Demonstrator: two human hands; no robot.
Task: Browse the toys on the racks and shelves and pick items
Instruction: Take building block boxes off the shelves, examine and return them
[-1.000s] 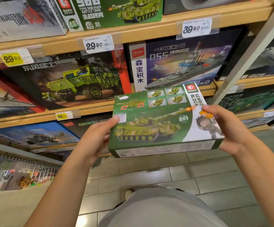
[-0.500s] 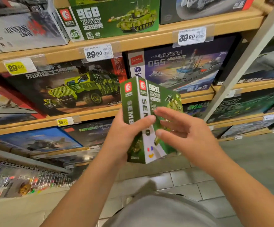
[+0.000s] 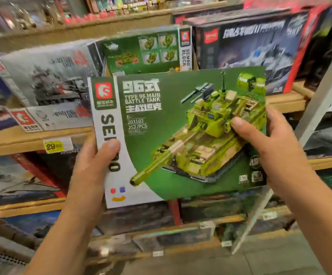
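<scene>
A green tank set box (image 3: 181, 135) is held up front-face toward the camera, in front of the wooden shelves (image 3: 32, 139). Print on the front is readable: "TYPE 96 MAIN BATTLE TANK", "252/PCS", a white "SEMBO" strip down the left edge.

The box is gripped by both hands. On the left hand (image 3: 93, 165) the thumb is laid over the white strip at the lower left edge; the other fingers are hidden behind the box. On the right hand (image 3: 270, 139) the thumb is pressed on the front by the tank turret, at the right edge — fingers also wrapped out of sight behind.

Directly behind the held box, a second green box (image 3: 147, 52) is seen back-side out on the shelf. To its left a grey boxed set (image 3: 48, 76) is stacked; to its right, a dark boxed set (image 3: 250, 52) with a red edge. A yellow price tag (image 3: 53, 146) reading 29.90 is fixed to the shelf edge — left of the left hand. Background is motion-blurred; lower shelf boxes cannot be read.
</scene>
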